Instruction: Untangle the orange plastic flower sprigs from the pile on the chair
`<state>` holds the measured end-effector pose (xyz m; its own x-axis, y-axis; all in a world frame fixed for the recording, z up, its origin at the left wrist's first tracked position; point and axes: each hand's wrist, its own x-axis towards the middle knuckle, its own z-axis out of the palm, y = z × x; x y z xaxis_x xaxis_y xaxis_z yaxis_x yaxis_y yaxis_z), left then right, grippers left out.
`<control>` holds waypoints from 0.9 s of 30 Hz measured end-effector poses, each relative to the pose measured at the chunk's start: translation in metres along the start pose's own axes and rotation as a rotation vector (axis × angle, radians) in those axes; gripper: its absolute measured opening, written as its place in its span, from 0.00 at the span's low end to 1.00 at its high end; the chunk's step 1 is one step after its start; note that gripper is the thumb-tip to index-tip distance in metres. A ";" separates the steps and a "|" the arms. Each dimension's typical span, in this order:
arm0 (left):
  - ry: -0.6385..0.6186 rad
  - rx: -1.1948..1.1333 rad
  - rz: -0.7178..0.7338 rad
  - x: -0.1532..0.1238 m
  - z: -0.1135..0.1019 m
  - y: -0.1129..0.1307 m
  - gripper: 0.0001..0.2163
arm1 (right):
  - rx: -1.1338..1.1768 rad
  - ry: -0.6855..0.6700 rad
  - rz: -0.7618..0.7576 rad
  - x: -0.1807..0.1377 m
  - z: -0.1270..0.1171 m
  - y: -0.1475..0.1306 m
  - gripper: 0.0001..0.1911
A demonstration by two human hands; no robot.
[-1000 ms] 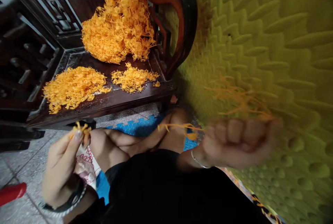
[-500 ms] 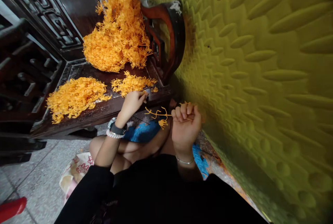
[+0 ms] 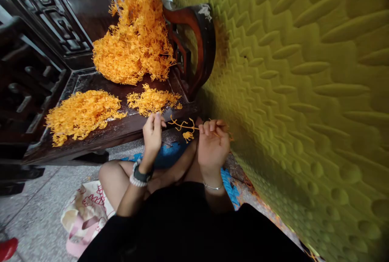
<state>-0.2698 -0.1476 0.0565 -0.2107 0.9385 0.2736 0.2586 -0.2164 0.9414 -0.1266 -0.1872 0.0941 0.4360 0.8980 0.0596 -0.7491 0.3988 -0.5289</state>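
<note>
My right hand [image 3: 213,146] is closed around a thin orange plastic flower stem [image 3: 191,127]. Its bare forked twigs point left, and one small orange blossom [image 3: 188,136] hangs from it. Further left, my left hand [image 3: 152,134] has its thumb and fingers pinched together; whatever is between them is too small to make out. It is just in front of a small heap of loose orange plastic blossoms [image 3: 153,99] on the dark wooden seat [image 3: 106,132]. A wider heap of blossoms [image 3: 85,114] lies to the left.
A tall bunch of orange flower sprays [image 3: 136,39] stands at the back of the seat, beside a curved armrest [image 3: 209,51]. An embossed yellow-green wall [image 3: 288,91] rises close on my right. A printed cloth bag [image 3: 88,205] and a red object [image 3: 8,249] are on the floor.
My left hand has pulled back from the seat edge and turned more upright, its fingertips pointing up. The right hand still holds the stem in nearly the same place.
</note>
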 end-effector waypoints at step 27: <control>-0.826 -0.029 -0.128 -0.093 -0.065 0.050 0.22 | -0.165 -0.156 0.163 -0.019 -0.006 -0.005 0.12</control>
<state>-0.2986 -0.2636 0.0913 0.5251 0.8491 -0.0578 0.2530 -0.0909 0.9632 -0.1283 -0.2078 0.0908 0.2245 0.9708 0.0848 -0.7062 0.2221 -0.6723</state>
